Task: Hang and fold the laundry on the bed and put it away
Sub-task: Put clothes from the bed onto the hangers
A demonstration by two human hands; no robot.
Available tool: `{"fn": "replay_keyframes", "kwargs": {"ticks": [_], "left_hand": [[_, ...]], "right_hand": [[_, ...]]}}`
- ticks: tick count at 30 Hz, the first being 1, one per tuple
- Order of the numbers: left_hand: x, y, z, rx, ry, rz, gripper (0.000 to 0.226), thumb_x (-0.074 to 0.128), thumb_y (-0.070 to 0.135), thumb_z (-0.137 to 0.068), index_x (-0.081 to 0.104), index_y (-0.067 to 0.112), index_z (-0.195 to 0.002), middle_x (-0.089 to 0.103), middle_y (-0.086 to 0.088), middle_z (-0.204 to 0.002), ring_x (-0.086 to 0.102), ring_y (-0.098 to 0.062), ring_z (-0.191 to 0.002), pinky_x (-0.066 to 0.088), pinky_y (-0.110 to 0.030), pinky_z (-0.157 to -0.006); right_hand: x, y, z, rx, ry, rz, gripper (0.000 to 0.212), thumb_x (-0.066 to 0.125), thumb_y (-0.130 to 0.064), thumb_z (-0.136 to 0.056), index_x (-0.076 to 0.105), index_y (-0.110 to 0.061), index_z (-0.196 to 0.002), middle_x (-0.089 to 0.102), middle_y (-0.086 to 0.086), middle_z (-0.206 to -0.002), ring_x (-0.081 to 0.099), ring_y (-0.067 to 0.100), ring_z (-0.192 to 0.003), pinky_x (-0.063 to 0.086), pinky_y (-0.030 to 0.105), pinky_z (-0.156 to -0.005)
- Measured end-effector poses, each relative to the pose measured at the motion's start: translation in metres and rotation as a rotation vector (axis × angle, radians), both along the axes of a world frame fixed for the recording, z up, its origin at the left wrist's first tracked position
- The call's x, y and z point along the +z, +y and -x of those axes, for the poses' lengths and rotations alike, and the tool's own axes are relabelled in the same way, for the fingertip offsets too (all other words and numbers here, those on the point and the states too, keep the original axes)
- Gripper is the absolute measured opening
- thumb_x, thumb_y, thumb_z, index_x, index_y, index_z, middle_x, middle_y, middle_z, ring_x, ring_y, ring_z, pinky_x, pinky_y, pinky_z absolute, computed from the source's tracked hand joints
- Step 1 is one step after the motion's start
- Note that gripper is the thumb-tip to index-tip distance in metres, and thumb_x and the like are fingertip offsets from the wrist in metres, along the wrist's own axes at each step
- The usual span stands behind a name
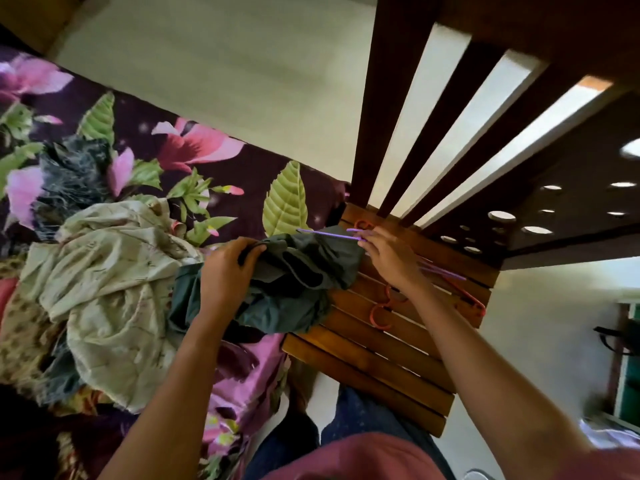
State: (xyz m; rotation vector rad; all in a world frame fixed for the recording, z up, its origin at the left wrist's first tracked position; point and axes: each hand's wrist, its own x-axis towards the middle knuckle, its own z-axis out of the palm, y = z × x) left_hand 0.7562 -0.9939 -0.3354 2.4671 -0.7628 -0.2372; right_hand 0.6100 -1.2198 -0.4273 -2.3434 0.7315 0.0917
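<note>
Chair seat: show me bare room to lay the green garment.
Bare: the near slats of the chair seat, between the orange hangers and the front edge. Crowded: the far slats, under purple hangers, the right hand and the green garment gripped by the left hand.

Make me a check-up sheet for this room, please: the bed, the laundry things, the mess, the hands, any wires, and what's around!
Surface: dark floral bed sheet, with a slatted wooden chair beside it.
Job's things: crumpled dark green garment lying across the bed edge and the chair; thin purple plastic hanger just above it; orange plastic hangers on the chair seat.
Clutter: crumpled cream cloth and dark grey fuzzy cloth lying unfolded on the bed.
Grippers: left hand grips the green garment; right hand pinches the purple hanger.
Cables: nothing seen.
Surroundings: cream wall behind the bed; blurred things at far right, unclear.
</note>
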Motion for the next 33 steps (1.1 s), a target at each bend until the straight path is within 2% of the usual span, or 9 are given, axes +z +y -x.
{"fn": "replay_keyframes", "kwargs": {"ticks": [2, 4, 9, 15, 18, 23, 26, 30, 33], "left_hand": [[0.017, 0.008, -0.007, -0.018, -0.026, 0.006, 0.016, 0.064, 0.016, -0.088, 0.071, 0.003, -0.094, 0.071, -0.013, -0.088, 0.065, -0.029, -0.079, 0.048, -0.035, -0.068], [0.031, 0.016, -0.016, -0.016, -0.062, -0.008, 0.017, 0.064, 0.016, -0.088, 0.071, 0.003, -0.096, 0.071, -0.014, -0.091, 0.064, -0.03, -0.082, 0.047, -0.035, -0.07], [0.058, 0.036, -0.04, -0.013, -0.098, -0.012, 0.016, 0.062, 0.016, -0.089, 0.069, 0.003, -0.094, 0.069, -0.014, -0.09, 0.062, -0.031, -0.083, 0.043, -0.034, -0.071], [0.069, 0.05, -0.053, -0.08, -0.111, -0.014, 0.011, 0.059, 0.012, -0.089, 0.066, 0.004, -0.094, 0.067, -0.013, -0.091, 0.061, -0.03, -0.085, 0.043, -0.034, -0.073], [0.073, 0.054, -0.054, -0.061, -0.126, 0.0, 0.012, 0.059, 0.012, -0.089, 0.067, 0.005, -0.095, 0.068, -0.013, -0.091, 0.062, -0.03, -0.086, 0.043, -0.034, -0.074], [0.078, 0.054, -0.052, -0.054, -0.12, -0.016, 0.013, 0.059, 0.014, -0.09, 0.066, 0.005, -0.096, 0.067, -0.012, -0.095, 0.061, -0.03, -0.088, 0.043, -0.034, -0.073], [0.081, 0.052, -0.046, -0.063, -0.119, -0.005, 0.013, 0.059, 0.012, -0.09, 0.067, 0.004, -0.096, 0.066, -0.011, -0.097, 0.06, -0.028, -0.089, 0.038, -0.029, -0.071], [0.079, 0.051, -0.043, -0.112, -0.085, 0.012, 0.013, 0.061, 0.012, -0.089, 0.068, 0.003, -0.095, 0.065, -0.012, -0.093, 0.06, -0.03, -0.087, 0.045, -0.037, -0.075], [0.08, 0.05, -0.042, -0.103, -0.085, 0.009, 0.014, 0.06, 0.013, -0.089, 0.068, 0.004, -0.097, 0.066, -0.012, -0.094, 0.06, -0.028, -0.087, 0.045, -0.036, -0.075]], "right_hand": [[0.031, 0.008, 0.005, 0.014, -0.06, 0.095, 0.028, 0.049, -0.026, -0.097, 0.066, -0.017, -0.118, 0.064, 0.01, -0.108, 0.063, 0.032, -0.094, 0.047, 0.035, -0.07], [0.062, 0.015, 0.006, 0.017, -0.117, 0.164, 0.028, 0.05, -0.024, -0.097, 0.065, -0.021, -0.12, 0.066, 0.008, -0.102, 0.064, 0.032, -0.088, 0.049, 0.037, -0.066], [0.139, 0.024, -0.001, -0.016, -0.08, 0.254, 0.032, 0.042, -0.026, -0.1, 0.056, -0.023, -0.129, 0.064, 0.007, -0.117, 0.063, 0.033, -0.097, 0.053, 0.042, -0.076], [0.214, 0.04, -0.007, 0.031, -0.094, 0.105, 0.026, 0.046, -0.026, -0.098, 0.061, -0.022, -0.12, 0.065, 0.004, -0.115, 0.058, 0.027, -0.106, 0.042, 0.031, -0.074], [0.225, 0.047, -0.007, 0.111, -0.043, 0.105, 0.023, 0.047, -0.027, -0.098, 0.064, -0.025, -0.113, 0.066, 0.003, -0.106, 0.059, 0.025, -0.098, 0.035, 0.028, -0.067], [0.228, 0.05, -0.005, 0.094, -0.05, 0.027, 0.019, 0.049, -0.025, -0.096, 0.066, -0.025, -0.105, 0.061, -0.003, -0.084, 0.058, 0.021, -0.083, 0.041, 0.03, -0.069], [0.223, 0.055, -0.005, 0.089, -0.053, -0.001, 0.019, 0.05, -0.025, -0.096, 0.066, -0.023, -0.106, 0.059, -0.005, -0.08, 0.057, 0.018, -0.08, 0.04, 0.029, -0.068], [0.214, 0.06, -0.003, 0.08, -0.045, -0.044, 0.018, 0.051, -0.026, -0.096, 0.065, -0.025, -0.107, 0.061, -0.004, -0.081, 0.059, 0.02, -0.084, 0.045, 0.032, -0.074], [0.216, 0.06, 0.001, 0.083, -0.057, -0.047, 0.018, 0.051, -0.026, -0.096, 0.065, -0.025, -0.106, 0.062, -0.004, -0.078, 0.06, 0.018, -0.078, 0.048, 0.035, -0.075]]}}
